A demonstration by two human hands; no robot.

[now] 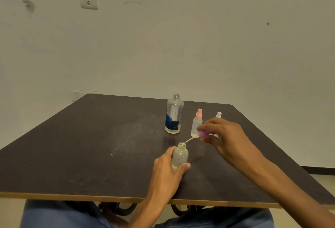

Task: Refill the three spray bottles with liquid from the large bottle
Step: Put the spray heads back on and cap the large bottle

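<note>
left grip [167, 168] wraps the open spray bottle [179, 156] upright on the desk [90, 146]; right grip [222, 137] pinches its purple sprayer top [202, 133], tube tip at the neck. large bottle [173, 114] stands beyond both.

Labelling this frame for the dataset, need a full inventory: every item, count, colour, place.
table: 1, dark brown, light edge, fills lower frame.
large bottle: 1, clear, blue label, uncapped, upright at table centre-back.
pink sprayer: 1, clear body, pink top, right of large bottle.
white sprayer: 1, white top, mostly hidden behind right hand.
open bottle: 1, clear, neck open, near front centre.
purple spray head: 1, its clear tube tip at the open bottle's neck.
wall switch: 1, white, upper left wall.
left hand: grip on open bottle.
right hand: grip on purple spray head.
</note>
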